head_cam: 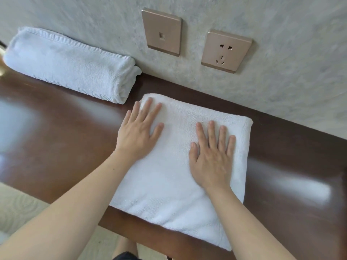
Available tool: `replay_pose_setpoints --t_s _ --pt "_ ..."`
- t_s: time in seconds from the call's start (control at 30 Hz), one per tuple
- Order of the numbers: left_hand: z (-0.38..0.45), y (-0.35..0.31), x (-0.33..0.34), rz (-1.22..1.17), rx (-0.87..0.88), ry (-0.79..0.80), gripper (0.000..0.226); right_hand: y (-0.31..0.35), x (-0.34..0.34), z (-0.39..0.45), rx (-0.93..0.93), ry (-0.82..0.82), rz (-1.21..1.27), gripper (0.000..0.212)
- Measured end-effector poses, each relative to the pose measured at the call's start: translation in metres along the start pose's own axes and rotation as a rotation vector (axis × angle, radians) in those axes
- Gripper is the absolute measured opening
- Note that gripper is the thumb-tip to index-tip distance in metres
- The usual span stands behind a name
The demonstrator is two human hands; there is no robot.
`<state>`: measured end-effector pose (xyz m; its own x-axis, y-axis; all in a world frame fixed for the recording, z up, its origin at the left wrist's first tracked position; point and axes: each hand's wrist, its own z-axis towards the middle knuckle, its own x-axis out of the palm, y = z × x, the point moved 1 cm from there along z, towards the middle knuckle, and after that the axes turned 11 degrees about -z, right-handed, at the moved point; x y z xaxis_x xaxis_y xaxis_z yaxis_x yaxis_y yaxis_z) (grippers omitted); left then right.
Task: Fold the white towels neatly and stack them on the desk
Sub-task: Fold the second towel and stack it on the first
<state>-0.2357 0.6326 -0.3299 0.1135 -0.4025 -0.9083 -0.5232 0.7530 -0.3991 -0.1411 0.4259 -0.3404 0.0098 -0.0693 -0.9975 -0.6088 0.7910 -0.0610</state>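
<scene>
A folded white towel [169, 188] lies flat on the dark brown desk [56, 132], its near edge hanging slightly over the desk's front. My left hand [139, 128] presses flat on the towel's far left corner, fingers straight and spread. My right hand [212, 154] presses flat on the towel's right half, fingers straight. A second white towel [69, 66], folded into a thick bundle, lies at the back left of the desk against the wall, apart from both hands.
The grey textured wall [281, 72] rises directly behind the desk and carries a bronze switch plate [161, 31] and a bronze power socket [226, 51]. Pale floor [18, 207] shows below the desk's front edge at the lower left.
</scene>
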Motion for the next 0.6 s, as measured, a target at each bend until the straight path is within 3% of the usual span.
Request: replay_pose_setpoints --t_s 0.1,0.2,0.33,0.53,0.6 --pt "-0.001 -0.002 -0.003 0.017 -0.049 -0.053 0.059 0.002 0.0 0.001 0.009 0.006 -0.001 0.061" --pt "-0.013 -0.032 0.001 0.062 0.076 -0.15 0.062 0.002 0.001 0.001 0.013 0.011 -0.005 0.062" --pt "-0.037 -0.053 0.025 0.073 0.232 0.016 0.061 0.001 0.0 0.001 0.006 0.019 -0.008 0.062" --pt "-0.019 -0.001 0.002 0.028 -0.063 -0.016 0.064 0.001 -0.002 0.0 0.0 0.041 -0.03 0.062" --pt "-0.024 -0.002 -0.003 0.024 -0.087 -0.078 0.063 0.002 -0.004 0.001 0.008 0.051 -0.036 0.063"
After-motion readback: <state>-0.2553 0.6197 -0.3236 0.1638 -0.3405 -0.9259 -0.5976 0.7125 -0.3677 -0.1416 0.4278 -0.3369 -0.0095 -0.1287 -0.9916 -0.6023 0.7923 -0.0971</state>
